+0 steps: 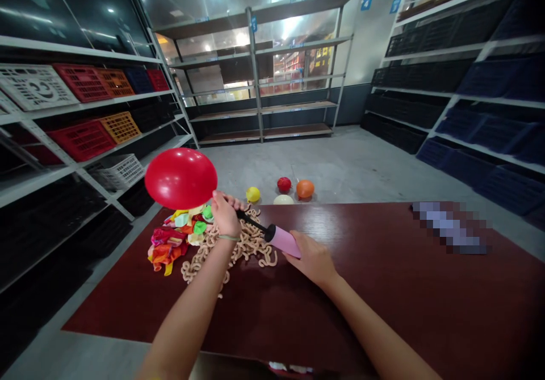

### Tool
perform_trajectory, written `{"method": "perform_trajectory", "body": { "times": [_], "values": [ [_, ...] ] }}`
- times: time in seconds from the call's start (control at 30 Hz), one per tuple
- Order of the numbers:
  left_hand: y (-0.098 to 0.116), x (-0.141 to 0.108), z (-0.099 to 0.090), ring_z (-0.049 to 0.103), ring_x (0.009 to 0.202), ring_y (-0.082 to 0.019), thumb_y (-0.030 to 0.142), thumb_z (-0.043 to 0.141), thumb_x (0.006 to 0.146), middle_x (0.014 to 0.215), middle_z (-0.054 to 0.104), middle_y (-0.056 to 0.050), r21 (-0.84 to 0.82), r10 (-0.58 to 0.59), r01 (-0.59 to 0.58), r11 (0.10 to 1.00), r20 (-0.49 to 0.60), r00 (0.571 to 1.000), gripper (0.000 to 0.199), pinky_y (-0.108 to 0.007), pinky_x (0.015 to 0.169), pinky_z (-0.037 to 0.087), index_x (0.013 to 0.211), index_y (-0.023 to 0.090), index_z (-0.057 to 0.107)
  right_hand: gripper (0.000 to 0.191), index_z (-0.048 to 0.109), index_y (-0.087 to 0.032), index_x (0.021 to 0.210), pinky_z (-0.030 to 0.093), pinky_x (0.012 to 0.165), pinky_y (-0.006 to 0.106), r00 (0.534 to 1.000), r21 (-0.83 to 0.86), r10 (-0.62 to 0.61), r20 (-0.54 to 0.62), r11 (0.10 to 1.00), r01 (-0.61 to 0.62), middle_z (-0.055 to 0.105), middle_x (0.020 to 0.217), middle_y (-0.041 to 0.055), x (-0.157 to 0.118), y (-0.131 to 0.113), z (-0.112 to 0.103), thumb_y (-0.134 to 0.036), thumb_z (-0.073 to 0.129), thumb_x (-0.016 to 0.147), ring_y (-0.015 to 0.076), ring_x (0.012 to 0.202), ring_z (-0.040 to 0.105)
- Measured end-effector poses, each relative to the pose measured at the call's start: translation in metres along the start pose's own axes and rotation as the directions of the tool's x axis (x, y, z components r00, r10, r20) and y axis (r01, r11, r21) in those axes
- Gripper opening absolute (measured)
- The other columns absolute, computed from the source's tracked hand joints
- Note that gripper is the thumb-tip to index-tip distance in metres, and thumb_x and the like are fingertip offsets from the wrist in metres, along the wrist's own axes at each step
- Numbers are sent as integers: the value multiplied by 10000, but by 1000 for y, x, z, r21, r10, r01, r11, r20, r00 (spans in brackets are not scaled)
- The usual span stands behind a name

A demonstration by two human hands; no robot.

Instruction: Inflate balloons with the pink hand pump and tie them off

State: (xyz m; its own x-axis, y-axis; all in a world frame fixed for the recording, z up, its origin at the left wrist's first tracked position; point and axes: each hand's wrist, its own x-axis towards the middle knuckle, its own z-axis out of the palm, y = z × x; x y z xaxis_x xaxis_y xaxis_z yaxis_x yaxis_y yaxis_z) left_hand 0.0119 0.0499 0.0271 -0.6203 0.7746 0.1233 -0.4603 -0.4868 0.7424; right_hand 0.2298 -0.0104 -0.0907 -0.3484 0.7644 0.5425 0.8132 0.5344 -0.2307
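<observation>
A swollen red balloon sticks out to the left above the table. My left hand is closed around its neck, at the end of a pump's black rod; the fingers hide the joint itself. My right hand is wrapped around the pink barrel of the hand balloon pump, which slants down to the right. Beneath my left hand lies a heap of beige curled pieces. Beside that heap is a pile of flat, uninflated balloons in red, orange, yellow, green and pink.
Past the far edge of the dark red table are a yellow balloon, a red one, an orange one and a pale one. A blurred-out flat object lies at right. Shelves with crates stand around.
</observation>
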Motion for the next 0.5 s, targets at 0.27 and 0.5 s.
{"method": "perform_trajectory", "body": {
  "times": [0.27, 0.5],
  "values": [
    [1, -2, 4, 322, 370, -64, 527, 477, 913, 492, 301, 90, -21, 55, -57, 998, -80, 995, 370, -189, 384, 310, 733, 218, 385, 417, 539, -181, 1211, 441, 724, 288, 999, 27, 34, -34, 999, -33, 677, 943, 68, 2, 0, 5, -363, 610, 843, 205, 828, 642],
    [-48, -63, 20, 396, 399, -73, 567, 503, 891, 519, 359, 77, -9, -34, 35, 999, 101, 994, 412, -205, 426, 405, 717, 210, 393, 469, 513, -192, 1257, 469, 741, 310, 995, 54, 73, -73, 996, -69, 676, 1046, 85, -4, 5, 0, -434, 594, 864, 227, 893, 654]
  ]
}}
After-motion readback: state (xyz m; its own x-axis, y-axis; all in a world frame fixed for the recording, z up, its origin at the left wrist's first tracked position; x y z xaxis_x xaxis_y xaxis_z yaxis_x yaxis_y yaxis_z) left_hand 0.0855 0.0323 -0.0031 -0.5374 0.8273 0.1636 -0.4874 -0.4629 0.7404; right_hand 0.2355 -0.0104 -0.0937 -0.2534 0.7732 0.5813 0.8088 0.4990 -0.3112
